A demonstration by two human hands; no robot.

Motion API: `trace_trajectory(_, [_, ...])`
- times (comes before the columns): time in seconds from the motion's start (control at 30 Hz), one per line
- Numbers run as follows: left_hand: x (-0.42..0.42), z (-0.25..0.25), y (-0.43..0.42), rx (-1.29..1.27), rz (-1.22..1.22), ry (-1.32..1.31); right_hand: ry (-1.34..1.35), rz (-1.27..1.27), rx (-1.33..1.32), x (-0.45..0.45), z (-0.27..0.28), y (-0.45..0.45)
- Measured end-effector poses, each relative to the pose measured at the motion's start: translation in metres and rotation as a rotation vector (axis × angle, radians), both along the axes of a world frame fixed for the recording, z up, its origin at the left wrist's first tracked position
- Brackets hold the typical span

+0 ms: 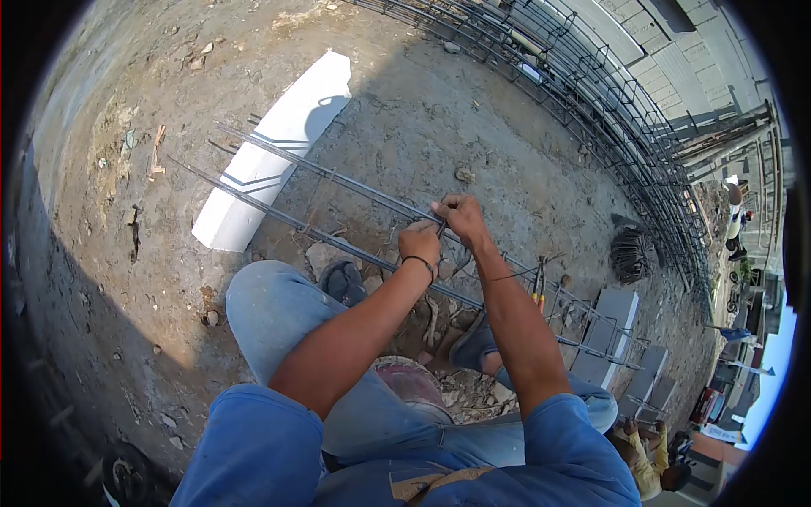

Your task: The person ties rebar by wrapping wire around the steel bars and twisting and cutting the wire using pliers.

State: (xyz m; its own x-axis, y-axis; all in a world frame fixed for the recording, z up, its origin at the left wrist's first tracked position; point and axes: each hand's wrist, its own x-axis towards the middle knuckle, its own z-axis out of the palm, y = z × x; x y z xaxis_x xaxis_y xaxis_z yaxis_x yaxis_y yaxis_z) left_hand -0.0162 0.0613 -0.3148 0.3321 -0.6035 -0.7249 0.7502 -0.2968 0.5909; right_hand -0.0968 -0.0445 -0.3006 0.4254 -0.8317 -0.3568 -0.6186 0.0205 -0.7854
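Observation:
A long frame of steel rebar (pixel 369 193) runs diagonally in front of me, its far end resting on a white block (pixel 279 148). My left hand (pixel 419 242), with a dark band at the wrist, is closed at the upper bar. Right beside it, my right hand (pixel 460 219) is pinched, fingertips bent down toward the same bar. A small dark piece shows between the two hands, too hidden to name. Pliers (pixel 539 289) with red and yellow handles stand among the bars to the right of my right hand, near thin wires.
Grey blocks (pixel 606 334) lie under the frame's right end. Finished rebar cages (pixel 583 89) curve along the upper right, near a dark coiled bundle (pixel 630 252). A reddish bucket (pixel 410 382) is between my legs. Another person (pixel 649 465) in yellow is at lower right.

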Motion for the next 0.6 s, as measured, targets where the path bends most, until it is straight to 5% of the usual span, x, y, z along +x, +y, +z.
trace_trajectory(0.07, [-0.001,-0.003,0.012,-0.139,-0.167,-0.458,-0.097,-0.021,-0.219,-0.004,-0.005,0.007])
trace_trajectory(0.1, [-0.001,-0.005,0.019,-0.135,-0.184,-0.46,-0.099,-0.038,-0.212,-0.007,-0.008,0.007])
trace_trajectory(0.17, [0.009,0.031,0.031,-0.114,-0.459,-0.879,-0.03,-0.026,-0.169,-0.006,-0.004,0.006])
trace_trajectory(0.27, [0.012,0.034,0.031,-0.151,-0.464,-1.05,-0.055,-0.026,-0.189,-0.009,-0.006,0.007])
trace_trajectory(0.6, [0.002,0.027,0.02,-0.125,-0.337,-0.972,-0.1,-0.23,-0.133,-0.003,-0.007,0.015])
